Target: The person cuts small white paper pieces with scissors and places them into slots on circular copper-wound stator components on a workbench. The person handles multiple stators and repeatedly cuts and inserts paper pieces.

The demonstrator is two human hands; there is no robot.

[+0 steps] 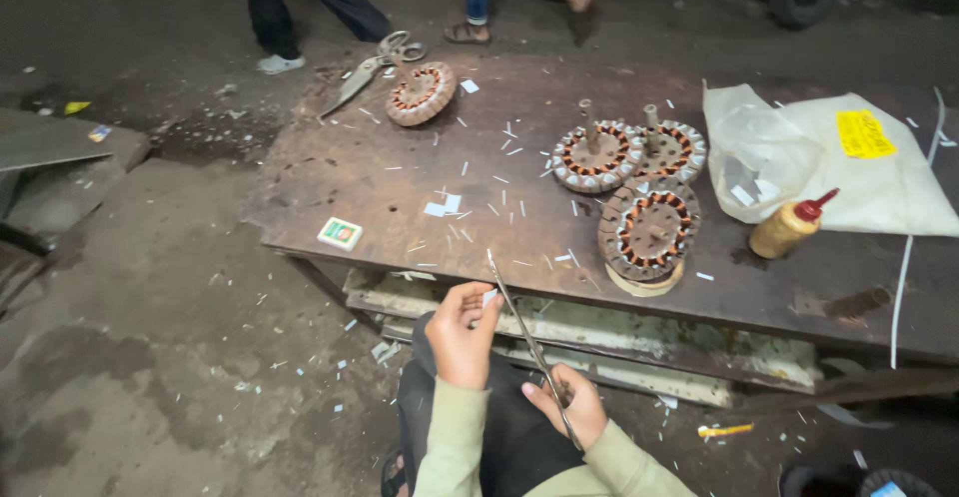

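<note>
Rusty and strewn with white snippets, the table [400, 172] stands just ahead. Right hand [565, 409] grips long scissors [527, 342]; left hand [462, 332] pinches a small white strip [488, 298] at the blades (fingers best kept clear of the edges).
</note>
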